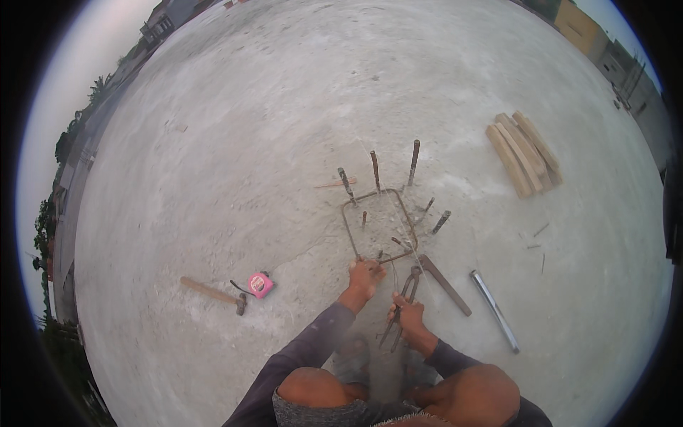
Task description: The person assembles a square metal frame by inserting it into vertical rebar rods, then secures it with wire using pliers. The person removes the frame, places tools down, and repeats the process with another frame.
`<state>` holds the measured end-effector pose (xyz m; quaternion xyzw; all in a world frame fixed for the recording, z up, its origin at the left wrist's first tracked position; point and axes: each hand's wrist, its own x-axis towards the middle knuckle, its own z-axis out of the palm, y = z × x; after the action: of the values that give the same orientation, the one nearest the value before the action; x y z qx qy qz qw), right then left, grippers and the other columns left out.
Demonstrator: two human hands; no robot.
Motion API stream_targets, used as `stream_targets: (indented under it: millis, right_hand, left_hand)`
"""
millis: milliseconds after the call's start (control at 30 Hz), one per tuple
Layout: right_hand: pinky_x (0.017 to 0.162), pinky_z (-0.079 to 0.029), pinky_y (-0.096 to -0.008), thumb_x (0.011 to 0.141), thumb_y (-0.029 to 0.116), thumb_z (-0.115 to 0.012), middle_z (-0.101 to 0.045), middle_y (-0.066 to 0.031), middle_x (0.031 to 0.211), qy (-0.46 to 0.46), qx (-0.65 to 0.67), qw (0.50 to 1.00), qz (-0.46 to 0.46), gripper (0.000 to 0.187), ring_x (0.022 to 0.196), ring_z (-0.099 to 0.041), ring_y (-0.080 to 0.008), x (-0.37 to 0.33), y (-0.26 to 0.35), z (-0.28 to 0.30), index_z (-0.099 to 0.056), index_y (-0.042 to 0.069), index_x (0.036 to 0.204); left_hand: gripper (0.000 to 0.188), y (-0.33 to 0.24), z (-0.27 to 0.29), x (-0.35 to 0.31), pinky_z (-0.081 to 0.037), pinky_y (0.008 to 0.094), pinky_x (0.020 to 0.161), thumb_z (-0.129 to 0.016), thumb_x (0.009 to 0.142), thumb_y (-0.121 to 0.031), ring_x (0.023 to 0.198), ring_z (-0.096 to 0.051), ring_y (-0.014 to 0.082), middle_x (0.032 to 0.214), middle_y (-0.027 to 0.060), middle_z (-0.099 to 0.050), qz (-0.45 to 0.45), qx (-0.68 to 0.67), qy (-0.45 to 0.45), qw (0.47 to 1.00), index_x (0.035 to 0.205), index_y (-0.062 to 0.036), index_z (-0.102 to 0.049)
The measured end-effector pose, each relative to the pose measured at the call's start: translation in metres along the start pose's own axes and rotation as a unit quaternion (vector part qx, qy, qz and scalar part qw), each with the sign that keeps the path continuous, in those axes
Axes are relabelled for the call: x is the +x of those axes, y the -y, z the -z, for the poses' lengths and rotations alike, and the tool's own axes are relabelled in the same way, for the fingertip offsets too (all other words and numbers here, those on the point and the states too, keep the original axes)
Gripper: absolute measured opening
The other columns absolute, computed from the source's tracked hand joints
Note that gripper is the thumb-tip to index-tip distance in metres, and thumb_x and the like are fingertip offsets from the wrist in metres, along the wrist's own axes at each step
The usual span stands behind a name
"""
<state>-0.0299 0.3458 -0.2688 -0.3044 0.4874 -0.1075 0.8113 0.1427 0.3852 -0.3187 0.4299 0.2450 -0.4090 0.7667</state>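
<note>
A squarish ring of bent steel bar, a rebar stirrup [348, 229], lies around several rusty rebar stubs [413, 162] that stick up from the concrete. My left hand [365, 280] is closed at the ring's near left corner, its fingertips partly hidden. Just right of it, my right hand [408, 314] grips the handles of dark steel pincers [415, 273], whose head points away from me toward the ring's near side. Between the hands and the stubs runs a thin wire or string [403, 235]. I cannot tell whether the jaws hold it.
A rusty flat bar [447, 287] lies right of the pincers, with a shiny metal tube [494, 312] beyond it. Wooden offcuts [525, 154] are stacked at far right. On the left rest a wooden-handled hammer [210, 292] and a pink tape measure [261, 285]. My knees frame the near edge.
</note>
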Motion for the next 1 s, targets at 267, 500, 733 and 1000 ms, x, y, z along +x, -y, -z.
stream_targets:
  millis: [267, 500, 733, 1000]
  right_hand:
    - [0.047, -0.052, -0.0339, 0.095, 0.019, -0.071, -0.06, -0.0045, 0.067, -0.024, 0.008, 1.0, -0.017, 0.019, 0.05, -0.06, -0.0162, -0.001, 0.001, 0.003, -0.057, 0.008, 0.09]
    - [0.044, -0.05, -0.029, 0.095, 0.021, -0.072, -0.062, -0.0041, 0.069, -0.064, -0.049, 0.997, 0.019, 0.02, 0.049, -0.06, -0.0132, -0.014, -0.008, 0.012, -0.06, 0.004, 0.094]
    - [0.044, -0.051, -0.0292, 0.094, 0.021, -0.073, -0.061, -0.0046, 0.069, -0.113, 0.022, 0.993, -0.003, 0.022, 0.049, -0.059, -0.0131, -0.013, 0.01, 0.016, -0.06, 0.004, 0.095]
    - [0.042, -0.05, -0.0291, 0.093, 0.021, -0.074, -0.06, -0.0036, 0.068, -0.088, -0.038, 0.995, -0.014, 0.022, 0.046, -0.058, -0.0126, -0.044, 0.009, 0.046, -0.058, 0.006, 0.089]
  left_hand:
    - [0.038, 0.011, -0.004, -0.01, -0.052, 0.0457, 0.078, -0.062, 0.08, 0.0, 0.092, -0.069, 0.0331, 0.097, 0.0183, -0.066, -0.349, 0.5, -0.104, 0.786, 0.116, -0.0047, -0.05]
    - [0.035, -0.009, 0.002, -0.014, -0.051, 0.0497, 0.078, -0.069, 0.08, -0.009, 0.096, -0.068, 0.038, 0.103, 0.0126, -0.07, -0.49, 0.664, -0.136, 0.549, 0.114, -0.0077, -0.062]
    - [0.023, -0.023, -0.01, -0.011, -0.053, 0.0453, 0.078, -0.071, 0.081, -0.011, 0.095, -0.068, 0.0314, 0.104, 0.0082, -0.071, -0.328, 0.691, -0.152, 0.626, 0.104, -0.0126, -0.07]
    - [0.023, -0.041, 0.015, 0.011, -0.052, 0.0422, 0.073, -0.07, 0.086, -0.022, 0.079, -0.07, 0.0297, 0.087, 0.0112, -0.074, -0.38, 0.663, -0.12, 0.634, 0.105, -0.0102, -0.073]
